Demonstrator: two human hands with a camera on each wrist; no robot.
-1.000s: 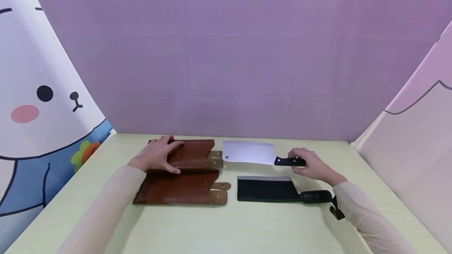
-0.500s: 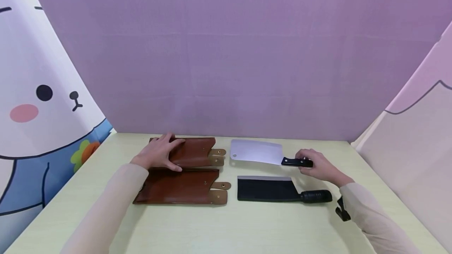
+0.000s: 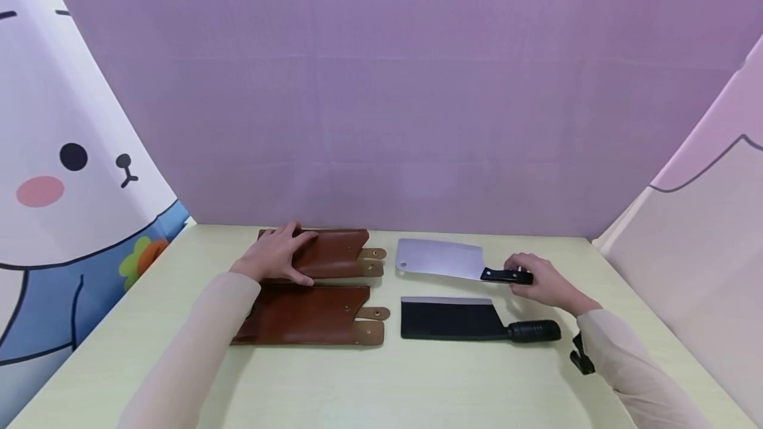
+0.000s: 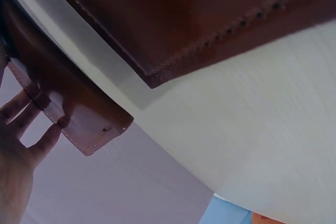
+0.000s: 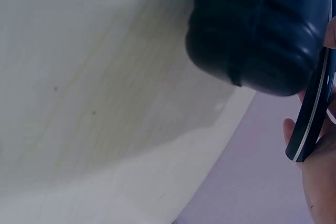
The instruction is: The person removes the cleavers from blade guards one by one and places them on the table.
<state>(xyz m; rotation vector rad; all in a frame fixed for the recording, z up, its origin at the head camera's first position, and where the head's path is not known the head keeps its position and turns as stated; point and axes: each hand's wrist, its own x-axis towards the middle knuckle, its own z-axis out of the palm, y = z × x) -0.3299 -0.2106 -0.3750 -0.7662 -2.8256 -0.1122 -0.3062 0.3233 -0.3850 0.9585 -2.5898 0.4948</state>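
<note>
My left hand [image 3: 274, 254] spans the back brown leather sheath [image 3: 331, 254], gripping it across its width with the thumb at the near edge. In the left wrist view, fingers [image 4: 48, 139] bend against the edge of that sheath. My right hand [image 3: 541, 279] pinches the black riveted handle [image 5: 310, 114] of a silver cleaver [image 3: 440, 258], whose blade points left toward the sheath's strapped end. A gap separates blade and sheath. In front lie a second brown sheath [image 3: 310, 316] and a black-bladed cleaver [image 3: 450, 320], neither held.
The pale table [image 3: 381, 382] ends at a purple backdrop [image 3: 381, 118]. The black cleaver's thick handle [image 5: 257, 35] lies just in front of my right hand. A black strap piece [image 3: 582, 357] shows by my right sleeve.
The silver cleaver has moved right with my right hand, and a gap to the sheath has widened. My left hand and the back sheath have shifted slightly right and away.
</note>
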